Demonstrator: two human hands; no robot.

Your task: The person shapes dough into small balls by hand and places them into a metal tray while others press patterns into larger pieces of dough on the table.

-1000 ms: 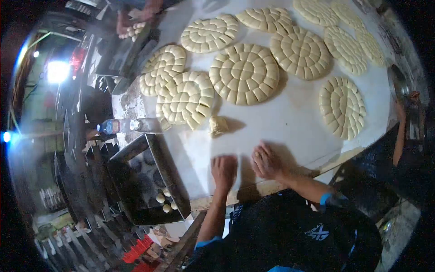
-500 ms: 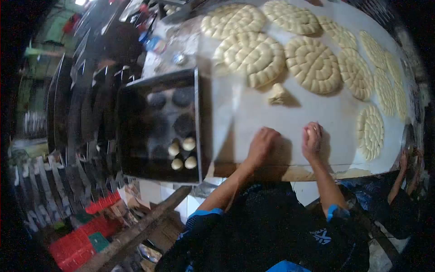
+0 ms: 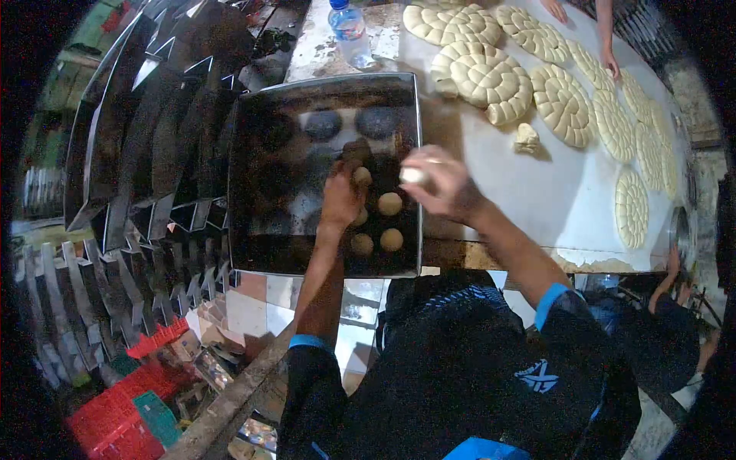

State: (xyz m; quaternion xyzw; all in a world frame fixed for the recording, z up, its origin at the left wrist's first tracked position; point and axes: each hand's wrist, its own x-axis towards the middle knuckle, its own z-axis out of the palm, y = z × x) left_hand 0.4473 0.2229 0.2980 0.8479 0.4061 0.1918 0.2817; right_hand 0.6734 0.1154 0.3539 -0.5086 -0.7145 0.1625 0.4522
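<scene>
My left hand reaches into a dark, worn baking tray, its fingers closed around a small round dough ball. Just past the tray's right rim, my right hand, a little blurred, grips another pale dough ball. Several more balls sit on the tray floor, among them one dough ball near the right wall and one close to the front. Part of a ball beside my left hand is hidden by it. A torn lump of dough lies on the white tabletop.
Large scored dough spirals cover the table's far and right parts. A water bottle stands behind the tray. Other people's hands show at the far edge. Stacked metal trays fill the left; a red crate lies below.
Both hands have moved left from the tabletop, the left one into the tray and the right one to its edge. The view has swung left, and other people's hands now show at the far side.
</scene>
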